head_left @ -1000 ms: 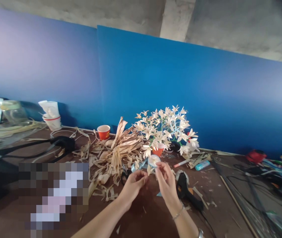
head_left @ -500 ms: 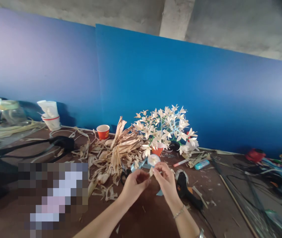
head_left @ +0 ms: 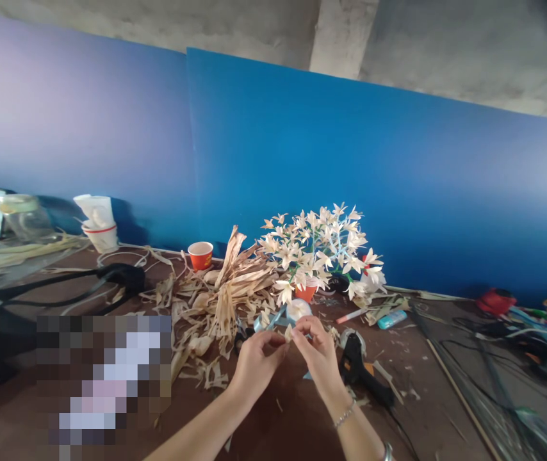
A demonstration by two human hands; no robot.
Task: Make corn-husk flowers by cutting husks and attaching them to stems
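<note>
The right hand (head_left: 319, 352) pinches a pale petal (head_left: 288, 333); whether the left hand (head_left: 257, 363) grips it is unclear. It looks light, papery, easily torn, best held near one end.

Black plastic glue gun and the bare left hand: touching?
Apart. The head view shows bare brown tabletop and the right hand between the left hand and the glue gun.

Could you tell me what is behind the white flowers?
Behind the white flowers, the blue panel can be seen above and beside them. They hide much of the area directly behind; anything covered there cannot be seen.
</note>
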